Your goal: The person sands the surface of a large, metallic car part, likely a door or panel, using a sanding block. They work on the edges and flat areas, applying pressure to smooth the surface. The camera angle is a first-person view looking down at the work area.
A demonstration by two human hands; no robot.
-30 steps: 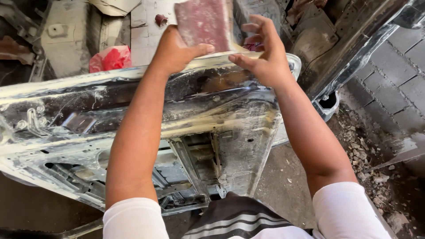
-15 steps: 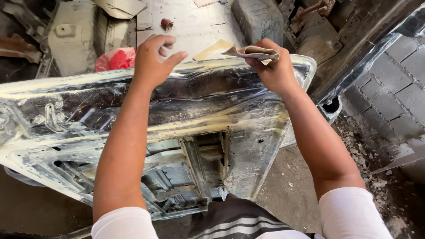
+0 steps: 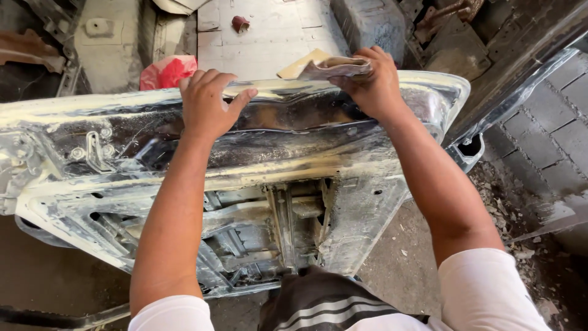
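- While both hands sit on the top edge of the door (image 3: 367,202), the right hand (image 3: 373,86) is closed around a folded sandpaper sheet (image 3: 334,66), pressing it on the edge at about 1 o'clock.
- Left hand (image 3: 205,104) at 11 o'clock: fingers curled over the edge, thumb spread, palm flat on the metal, holding nothing loose.
- Door lies stripped and bare, inner frame facing the person, spanning 9 to 3 o'clock.
- Red bag (image 3: 165,72) just beyond the door, at 11 o'clock, left of the left hand.
- Grey paving (image 3: 551,141) at 3 o'clock.
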